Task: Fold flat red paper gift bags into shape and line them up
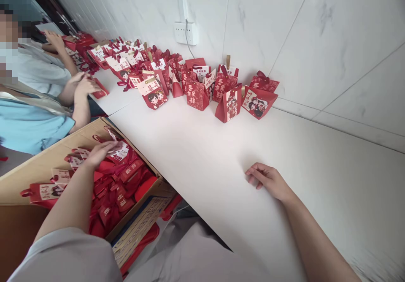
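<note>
My left hand (100, 153) is inside the cardboard carton (28, 164), its fingers stretched out against the top of a red gift box with a white label (122, 152). No grip around that box shows; the undersides of the fingers are hidden. More red gift boxes (120, 195) with dark red ribbons fill the carton. On the white table, my right hand (265, 177) rests with loosely curled fingers slightly apart, holding nothing visible. Nearest beyond it stand a triangular red gift box (229, 106) and a tilted one with a cartoon couple (257, 104).
Many gift boxes (153, 92) line the table (202, 155) along the tiled wall, below a socket strip (185, 33) with a grey cable. At left, a co-worker in a light blue top (34, 121) handles a red box (100, 88). Another person's arm (58, 45) shows beyond.
</note>
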A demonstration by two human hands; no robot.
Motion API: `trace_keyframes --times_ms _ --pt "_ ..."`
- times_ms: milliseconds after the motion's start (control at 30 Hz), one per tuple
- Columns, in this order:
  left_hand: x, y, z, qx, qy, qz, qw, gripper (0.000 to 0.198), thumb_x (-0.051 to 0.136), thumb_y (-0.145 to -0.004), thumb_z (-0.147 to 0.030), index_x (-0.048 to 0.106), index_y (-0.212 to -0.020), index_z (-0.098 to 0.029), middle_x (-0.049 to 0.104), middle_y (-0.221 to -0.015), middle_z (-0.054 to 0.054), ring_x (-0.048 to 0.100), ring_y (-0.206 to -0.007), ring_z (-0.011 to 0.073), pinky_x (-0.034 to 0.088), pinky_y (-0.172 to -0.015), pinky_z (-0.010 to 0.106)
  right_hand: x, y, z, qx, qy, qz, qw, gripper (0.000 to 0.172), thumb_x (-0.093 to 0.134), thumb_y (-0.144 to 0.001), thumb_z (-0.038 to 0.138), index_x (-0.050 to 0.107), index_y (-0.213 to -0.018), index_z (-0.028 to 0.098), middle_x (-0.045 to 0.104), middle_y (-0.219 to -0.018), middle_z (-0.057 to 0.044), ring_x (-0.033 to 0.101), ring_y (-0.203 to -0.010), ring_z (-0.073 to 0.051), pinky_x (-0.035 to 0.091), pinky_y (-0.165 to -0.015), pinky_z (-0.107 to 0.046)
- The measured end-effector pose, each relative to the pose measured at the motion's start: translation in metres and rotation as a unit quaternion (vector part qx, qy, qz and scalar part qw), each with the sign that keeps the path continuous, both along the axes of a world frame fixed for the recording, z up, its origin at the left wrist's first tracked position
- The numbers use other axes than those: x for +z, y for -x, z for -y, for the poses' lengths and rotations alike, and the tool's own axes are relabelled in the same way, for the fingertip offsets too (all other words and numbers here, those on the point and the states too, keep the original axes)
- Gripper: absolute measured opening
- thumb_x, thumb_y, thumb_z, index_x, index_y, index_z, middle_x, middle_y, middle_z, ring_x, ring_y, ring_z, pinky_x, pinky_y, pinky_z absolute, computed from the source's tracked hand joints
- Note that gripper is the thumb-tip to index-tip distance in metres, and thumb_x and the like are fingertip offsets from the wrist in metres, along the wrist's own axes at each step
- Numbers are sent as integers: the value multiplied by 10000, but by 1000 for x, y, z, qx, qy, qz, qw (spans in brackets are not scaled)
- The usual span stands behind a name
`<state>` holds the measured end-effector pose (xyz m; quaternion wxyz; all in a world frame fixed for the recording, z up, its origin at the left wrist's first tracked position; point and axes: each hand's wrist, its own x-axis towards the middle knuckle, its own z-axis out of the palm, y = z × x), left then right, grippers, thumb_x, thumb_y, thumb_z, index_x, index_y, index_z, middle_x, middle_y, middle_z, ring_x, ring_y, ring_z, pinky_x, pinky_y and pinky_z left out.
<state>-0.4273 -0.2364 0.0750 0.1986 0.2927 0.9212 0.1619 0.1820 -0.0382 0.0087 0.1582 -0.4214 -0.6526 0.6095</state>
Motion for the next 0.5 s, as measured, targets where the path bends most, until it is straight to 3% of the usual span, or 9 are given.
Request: trace_keyframes --times_ms 133,200,267,333,433,500 --pt "-8 18 -4 69 61 -100 991 633 660 -880 -390 500 -1371 -23 537 -1454 182 472 -1333 304 325 -1153 424 0 -2 1 4 -4 14 1000 460 562 -894 659 697 -901 220 721 -831 -69 653 -763 -196 570 -634 -312" --pt "-22 16 -1 68 96 -95 988 594 718 -829 -347 559 -1280 7 579 -1381 209 505 -1294 328 349 -1122 434 -1 -3 1 5 -5 24 1000 456 559 -897 656 699 -909 222 722 -844 -73 653 -765 -199 571 -634 -316" --pt "-37 8 4 64 108 -94 988 559 710 -830 -382 585 -1219 1 609 -1317 210 555 -1235 329 405 -1063 420 -1 -4 2 5 -7 35 999 451 560 -900 652 702 -916 224 725 -861 -80 657 -782 -207 574 -638 -319" --pt "-46 0 10 74 95 -133 984 594 677 -845 -407 540 -1274 -20 539 -1388 233 532 -1270 349 416 -1054 429 -2 -5 2 3 -11 45 999 454 558 -900 654 707 -920 226 729 -872 -86 661 -792 -214 578 -641 -324" --pt "-47 -4 15 112 57 -228 966 726 565 -899 -421 326 -1452 -16 340 -1530 286 428 -1382 368 408 -1083 446 -3 -6 3 1 -15 57 998 468 565 -887 669 714 -917 226 732 -867 -90 666 -782 -220 582 -631 -328" --pt "-42 0 15 121 60 -242 961 777 542 -901 -443 271 -1479 1 337 -1532 299 437 -1382 368 424 -1074 438 -5 -7 3 -1 -17 60 998 466 569 -883 670 713 -919 228 732 -871 -90 669 -787 -223 582 -628 -326"
